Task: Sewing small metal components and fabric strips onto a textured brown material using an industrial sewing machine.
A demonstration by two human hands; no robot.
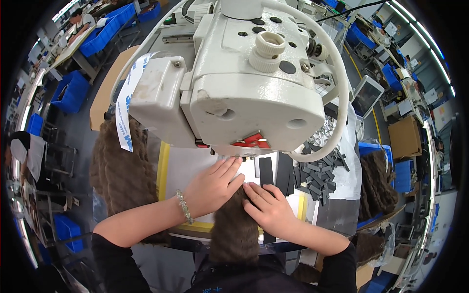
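A white sewing machine head [254,107] stands over the white work surface [185,166]. A strip of brown fur [237,229] runs from my lap up between my hands. My left hand [210,188], with a beaded bracelet on its wrist, lies flat, its fingers stretched to just below the machine head and its thumb by the fur's top. On the fur's right edge rests my right hand [271,207], fingers spread and slightly bent, thumb lying on the fur. The machine's underside and my left fingertips partly hide the stitching spot.
Long black strips [283,173] and a heap of short black pieces [317,173] lie right of my hands. More brown fur [117,166] hangs at the left. A blue bin [386,149] with fur stands right; a person [80,22] sits far left.
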